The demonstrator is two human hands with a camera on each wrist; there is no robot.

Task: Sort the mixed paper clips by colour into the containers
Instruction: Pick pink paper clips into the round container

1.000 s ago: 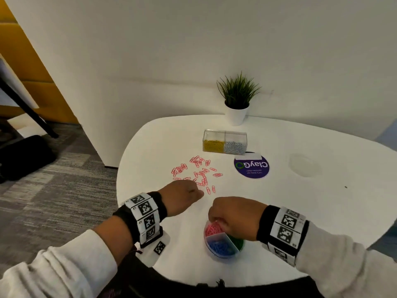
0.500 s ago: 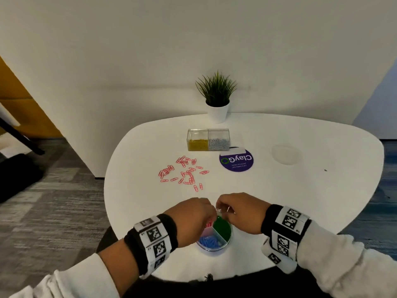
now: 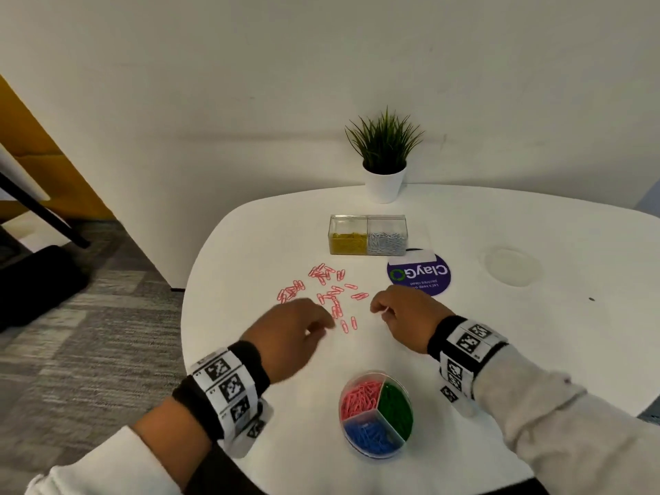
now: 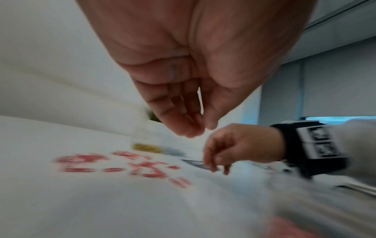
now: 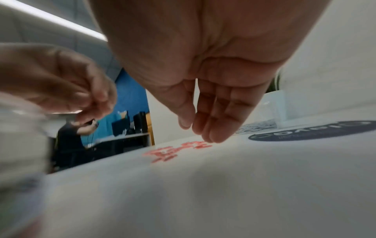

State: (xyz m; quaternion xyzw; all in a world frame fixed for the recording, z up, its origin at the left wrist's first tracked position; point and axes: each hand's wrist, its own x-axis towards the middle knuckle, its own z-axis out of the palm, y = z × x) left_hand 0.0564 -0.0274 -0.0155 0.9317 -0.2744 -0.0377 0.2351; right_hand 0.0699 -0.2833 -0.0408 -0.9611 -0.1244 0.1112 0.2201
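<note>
Fingers (image 4: 189,125) of left hand (image 3: 289,337) gathered tip to tip, nothing seen between them; right hand (image 3: 403,316) fingers loosely bunched, also bare. Both back over the pink paper clips (image 3: 328,294) from the round divided container (image 3: 375,412) half a second ago: drop done, next pick due. Clips scattered mid-worktop (image 3: 500,351), long axes mixed; nearest two point roughly away, side by side.

Office: carpet-tile floor (image 3: 89,337), desk with monitors (image 5: 130,122) behind.
</note>
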